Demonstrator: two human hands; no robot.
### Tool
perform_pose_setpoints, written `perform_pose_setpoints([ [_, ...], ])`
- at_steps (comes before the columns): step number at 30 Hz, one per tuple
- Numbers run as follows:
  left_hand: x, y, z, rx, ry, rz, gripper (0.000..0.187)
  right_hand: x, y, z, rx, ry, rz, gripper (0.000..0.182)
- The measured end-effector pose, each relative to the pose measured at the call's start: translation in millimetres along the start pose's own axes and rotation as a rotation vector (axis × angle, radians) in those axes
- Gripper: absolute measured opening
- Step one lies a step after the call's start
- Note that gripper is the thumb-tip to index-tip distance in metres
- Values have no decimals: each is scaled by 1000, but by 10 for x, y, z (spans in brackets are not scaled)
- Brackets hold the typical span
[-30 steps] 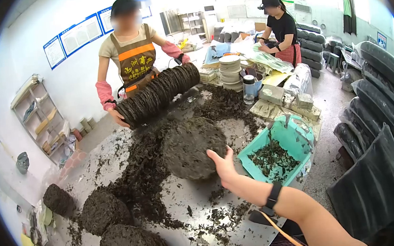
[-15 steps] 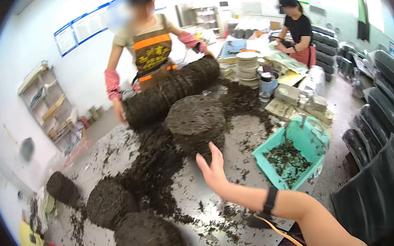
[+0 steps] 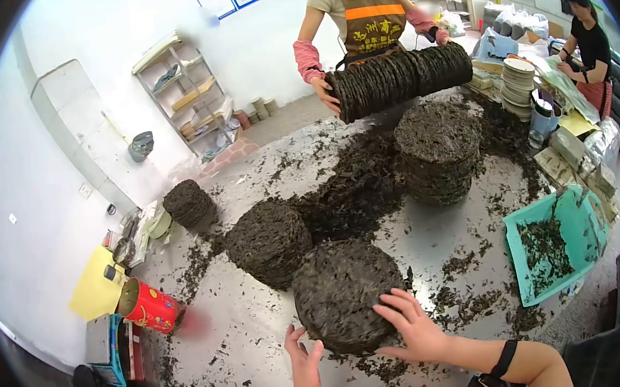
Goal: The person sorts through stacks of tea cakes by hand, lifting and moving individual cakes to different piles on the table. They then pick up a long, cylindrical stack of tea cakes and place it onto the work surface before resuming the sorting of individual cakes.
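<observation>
A stack of round, dark, flaky cakes (image 3: 348, 293) stands on the table right in front of me. My right hand (image 3: 416, 328) lies against its right side, fingers spread, fingertips at the rim of the top cake. At the stack's lower left is my left hand (image 3: 306, 363), its fingers apart and thumb close to the side. Just behind stands a second dark stack (image 3: 269, 245), with a smaller one (image 3: 190, 204) farther left. A taller stack (image 3: 439, 153) is at the back right.
Across the table (image 3: 265, 352) a person holds a long roll of cakes (image 3: 403, 78) sideways. Dark flakes (image 3: 357, 189) cover the middle. A turquoise basket (image 3: 582, 225) is at right, a red tin (image 3: 150, 307) at left. Another person (image 3: 592, 43) works at far right.
My right hand has come from the tall stack to the near one, and my left hand is now beside it. The view has swung left. The other person's roll appears raised.
</observation>
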State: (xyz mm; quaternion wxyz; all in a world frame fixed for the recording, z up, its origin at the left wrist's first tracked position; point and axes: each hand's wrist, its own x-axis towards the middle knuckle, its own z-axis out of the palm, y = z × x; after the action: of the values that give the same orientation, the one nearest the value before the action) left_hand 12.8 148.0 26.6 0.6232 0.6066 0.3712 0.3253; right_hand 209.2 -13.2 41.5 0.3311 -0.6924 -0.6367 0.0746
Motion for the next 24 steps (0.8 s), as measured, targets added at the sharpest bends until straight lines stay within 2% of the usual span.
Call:
perform_pose_setpoints([
  [1, 19, -27, 37, -50, -57, 112, 71, 0, 13, 15, 97, 89, 23, 83],
  [3, -115, 189, 254, -136, -116, 136, 76, -41, 54, 80, 238, 208, 53, 88],
  [5, -249, 355, 377, -226, -172, 108, 93, -123, -18, 36, 279, 246, 57, 88],
  [6, -310, 437, 459, -226, -187, 104, 93, -175, -52, -3, 318, 283, 56, 87],
  [8, -433, 554, 653, -433, -82, 167, 79, -362, -147, -72, 313, 321, 67, 86],
  [9, -510, 429, 657, -429, -105, 156, 79, -503, -202, -123, 287, 335, 104, 85],
  [11, -714, 114, 630, -235, -252, -100, 77, -821, -237, -150, 207, 318, 202, 77],
  [12, -753, 10, 705, -237, -273, -116, 77, -919, -242, -121, 198, 323, 227, 77],
  [14, -826, -113, 871, -183, -351, -399, 91, -1101, -214, -58, 227, 231, 291, 67],
  [15, -830, -412, 830, -221, -341, -428, 89, -1115, -214, -30, 389, 240, 336, 60],
  [16, -816, -415, 862, -217, -357, -436, 89, -1097, -218, -53, 384, 250, 351, 60],
  [18, -792, -370, 829, -204, -248, -392, 90, -1018, -239, -100, 389, 234, 319, 59],
  [20, -701, -373, 713, -179, -231, -364, 93, -882, -233, -18, 356, 260, 289, 61],
  [22, -641, -303, 578, -127, -90, -233, 95, -755, -259, 52, 504, 198, 272, 59],
  [24, -586, -216, 443, -75, -69, -270, 93, -689, -310, 7, 549, 211, 263, 54],
])
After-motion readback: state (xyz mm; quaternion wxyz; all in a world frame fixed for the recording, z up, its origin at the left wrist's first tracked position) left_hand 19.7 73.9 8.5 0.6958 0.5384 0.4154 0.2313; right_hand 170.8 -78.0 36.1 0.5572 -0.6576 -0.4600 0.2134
